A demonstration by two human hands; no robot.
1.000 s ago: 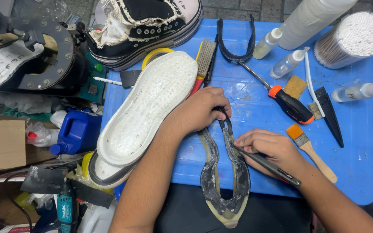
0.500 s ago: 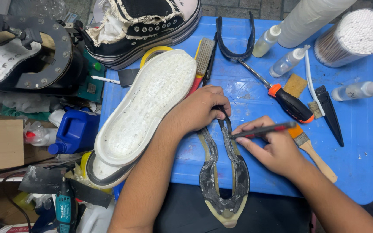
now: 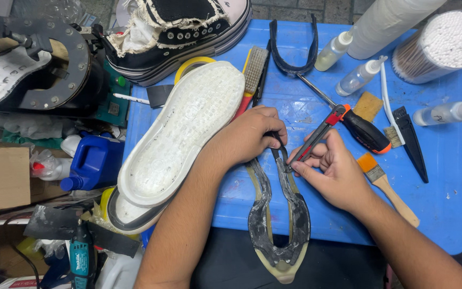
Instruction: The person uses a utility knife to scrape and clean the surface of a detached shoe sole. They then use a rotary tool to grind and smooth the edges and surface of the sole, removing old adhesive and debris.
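My left hand [image 3: 247, 136] presses down on the top of a dark, loop-shaped rubber sole strip [image 3: 279, 219] that lies over the front edge of the blue table [image 3: 445, 176]. My right hand [image 3: 332, 171] grips a slim red and grey utility knife [image 3: 316, 136], its tip set against the strip's right arm just beside my left fingers. A white shoe sole [image 3: 180, 134] lies bottom-up under my left forearm, to the left of the strip.
An orange-handled screwdriver [image 3: 359, 126], a small paintbrush [image 3: 386, 184], a black blade tool [image 3: 413, 142], squeeze bottles [image 3: 356, 77], a tub of cotton swabs [image 3: 439, 45], a brush [image 3: 255, 72] and a black sneaker [image 3: 183, 27] lie about. Left: blue jug [image 3: 94, 160], metal shoe stand [image 3: 33, 64], teal drill [image 3: 81, 257].
My right hand has turned the knife from lying low along the strip to pointing up and right, and brought its tip up to the strip near my left fingers. The left hand stays put.
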